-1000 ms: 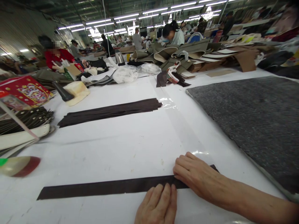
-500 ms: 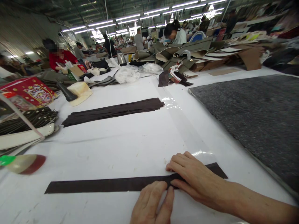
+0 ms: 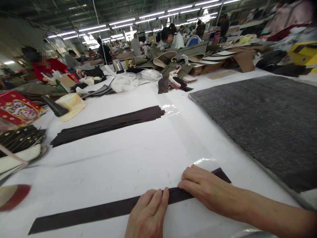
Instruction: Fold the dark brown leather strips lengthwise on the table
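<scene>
A long dark brown strip (image 3: 86, 213), leather-like, lies across the white table at the front. My left hand (image 3: 148, 213) rests over its middle, fingers close together and bent onto the strip's far edge; its thumb is hard to make out. Farther right, my right hand (image 3: 205, 186) has its fingers curled and closed on the strip near the right end. The strip's right tip shows beyond that hand. Part of the strip under both hands is hidden. Behind them lies a stack of similar dark strips (image 3: 109, 125).
On the right lies a dark grey felt-like mat (image 3: 260, 122). To the left are a red-and-cream bottle (image 3: 15, 196), a pale block with a black handle (image 3: 70, 105) and a red printed box (image 3: 19, 109). Plastic bags (image 3: 126, 81) and leather pieces pile up at the back; people work beyond.
The view has shifted, and the strip now slants more. My hands have moved apart: the left lies farther left along the strip, the thumbs no longer meeting over it.
</scene>
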`<act>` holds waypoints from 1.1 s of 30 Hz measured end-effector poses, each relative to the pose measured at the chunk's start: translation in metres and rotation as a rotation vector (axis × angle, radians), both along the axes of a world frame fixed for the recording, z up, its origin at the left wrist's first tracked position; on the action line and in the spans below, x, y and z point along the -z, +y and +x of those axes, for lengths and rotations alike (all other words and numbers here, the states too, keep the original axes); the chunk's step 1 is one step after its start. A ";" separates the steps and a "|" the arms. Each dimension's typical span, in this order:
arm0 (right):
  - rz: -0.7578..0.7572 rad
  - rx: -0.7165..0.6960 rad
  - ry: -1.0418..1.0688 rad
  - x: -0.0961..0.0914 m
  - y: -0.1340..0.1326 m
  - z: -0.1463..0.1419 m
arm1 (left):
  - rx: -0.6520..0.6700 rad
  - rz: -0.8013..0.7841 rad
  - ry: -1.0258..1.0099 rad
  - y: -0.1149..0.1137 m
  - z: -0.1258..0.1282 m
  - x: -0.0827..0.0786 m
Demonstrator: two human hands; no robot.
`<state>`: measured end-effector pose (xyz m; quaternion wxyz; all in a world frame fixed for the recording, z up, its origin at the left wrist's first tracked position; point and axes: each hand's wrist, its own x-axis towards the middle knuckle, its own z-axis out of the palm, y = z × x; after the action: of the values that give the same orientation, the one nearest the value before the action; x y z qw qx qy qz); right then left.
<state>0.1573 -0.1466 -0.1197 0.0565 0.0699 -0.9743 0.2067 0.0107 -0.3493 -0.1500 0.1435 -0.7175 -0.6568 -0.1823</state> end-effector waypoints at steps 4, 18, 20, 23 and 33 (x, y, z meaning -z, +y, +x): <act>0.097 -0.045 0.058 -0.002 0.005 0.005 | -0.011 -0.020 0.056 -0.003 -0.002 0.007; 0.287 -0.174 0.141 -0.006 0.011 0.013 | -0.111 -0.060 0.247 0.005 0.011 0.000; 0.297 -0.171 0.134 -0.007 0.013 0.016 | -0.123 -0.069 0.262 0.006 0.013 0.000; 0.307 -0.158 0.122 -0.007 0.016 0.021 | -0.111 -0.068 0.294 0.007 0.013 0.001; 0.347 -0.127 0.106 -0.011 0.025 0.037 | -0.108 -0.039 0.321 0.012 0.016 -0.001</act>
<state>0.1943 -0.1213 -0.1089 0.0816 0.1506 -0.9846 0.0348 0.0265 -0.3374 -0.1487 0.2421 -0.7039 -0.6663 -0.0448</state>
